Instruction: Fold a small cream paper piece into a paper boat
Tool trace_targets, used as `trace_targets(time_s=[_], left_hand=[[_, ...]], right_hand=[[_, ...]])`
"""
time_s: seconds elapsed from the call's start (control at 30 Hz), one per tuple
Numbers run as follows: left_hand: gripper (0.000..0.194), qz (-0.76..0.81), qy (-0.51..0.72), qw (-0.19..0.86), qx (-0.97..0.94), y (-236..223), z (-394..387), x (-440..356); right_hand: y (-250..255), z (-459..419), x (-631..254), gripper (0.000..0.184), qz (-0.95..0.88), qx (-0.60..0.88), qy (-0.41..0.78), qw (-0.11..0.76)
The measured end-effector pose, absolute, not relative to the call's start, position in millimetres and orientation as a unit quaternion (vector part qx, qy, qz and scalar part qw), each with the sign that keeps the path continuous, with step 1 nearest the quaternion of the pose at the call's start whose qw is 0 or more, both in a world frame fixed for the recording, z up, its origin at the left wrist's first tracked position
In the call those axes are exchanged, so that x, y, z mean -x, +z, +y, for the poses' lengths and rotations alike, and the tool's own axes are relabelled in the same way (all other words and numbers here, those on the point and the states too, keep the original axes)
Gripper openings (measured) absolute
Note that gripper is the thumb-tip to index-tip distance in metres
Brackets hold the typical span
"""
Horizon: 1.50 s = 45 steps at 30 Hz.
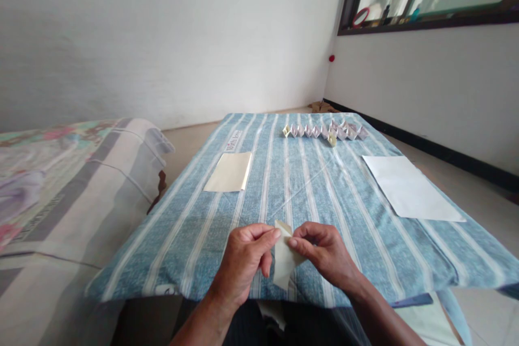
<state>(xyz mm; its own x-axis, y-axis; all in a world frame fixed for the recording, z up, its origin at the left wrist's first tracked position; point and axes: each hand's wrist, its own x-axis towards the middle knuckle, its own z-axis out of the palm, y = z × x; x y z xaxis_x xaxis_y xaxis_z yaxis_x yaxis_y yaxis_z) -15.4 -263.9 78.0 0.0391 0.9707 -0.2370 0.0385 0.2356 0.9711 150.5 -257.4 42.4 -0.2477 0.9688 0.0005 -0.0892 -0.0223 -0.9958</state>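
A small piece of pale yellow paper (284, 262), folded at its upper end, is held up at the near edge of the table. My left hand (251, 254) pinches its upper left side between thumb and fingers. On the right, my right hand (324, 248) grips the upper right side, thumb towards me. The paper's lower end hangs free below the fingers. The fingertips behind the paper are partly hidden.
The table wears a blue cloth (259, 200) with white stripes. Cream paper sheets (229, 172) lie at left, white paper (411, 186) at right. Several folded paper pieces (312, 131) stand in a row at the far end. A covered bed (81, 189) is on the left.
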Motion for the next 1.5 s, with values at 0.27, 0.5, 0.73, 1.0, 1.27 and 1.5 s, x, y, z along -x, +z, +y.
trace_targets(time_s=[0.27,0.5,0.73,1.0,1.27,1.5], left_hand=[[0.029,0.558,0.435,0.55,-0.444,78.5,-265.6,14.7],[0.028,0.553,0.442,0.554,-0.437,78.7,-267.2,14.7],[0.028,0.555,0.438,0.554,-0.439,78.8,-266.6,14.9],[0.026,0.554,0.44,0.558,-0.434,80.3,-266.4,14.2],[0.023,0.548,0.439,0.561,-0.438,82.8,-268.7,13.7],[0.024,0.555,0.422,0.547,-0.464,84.4,-268.9,15.5]], right_hand=[[43.8,-260.2,-150.7,0.031,-0.533,0.408,0.578,0.465],[46.5,-261.7,-150.9,0.03,-0.546,0.418,0.56,0.463],[46.3,-261.6,-150.2,0.029,-0.549,0.419,0.556,0.463],[49.8,-261.5,-149.9,0.03,-0.545,0.424,0.551,0.468],[48.6,-262.6,-148.9,0.027,-0.555,0.427,0.525,0.483],[55.0,-267.1,-149.3,0.019,-0.601,0.414,0.463,0.504]])
